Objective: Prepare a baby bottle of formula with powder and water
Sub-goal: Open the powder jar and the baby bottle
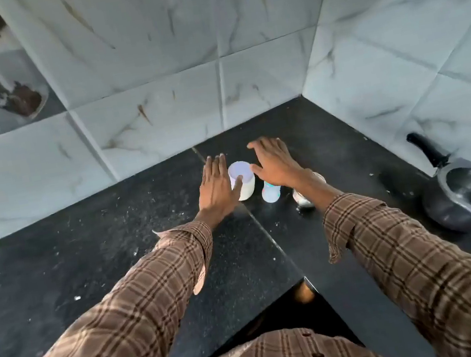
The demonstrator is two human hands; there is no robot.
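Note:
A white powder container (244,183) with a flat white lid stands on the black counter (114,245) near the tiled back wall. My left hand (217,185) is at its left side, fingers spread, thumb touching the container's front. My right hand (272,162) hovers just right of it with fingers apart, holding nothing. A small baby bottle (271,195), pale with blue marks, stands under my right wrist. A steel cup (303,198) is partly hidden behind my right forearm.
A dark saucepan (467,195) with a black handle sits at the right by the side wall. Marble-patterned tiles close off the corner behind and to the right. White specks lie scattered over the counter. The counter's front edge steps in near my body.

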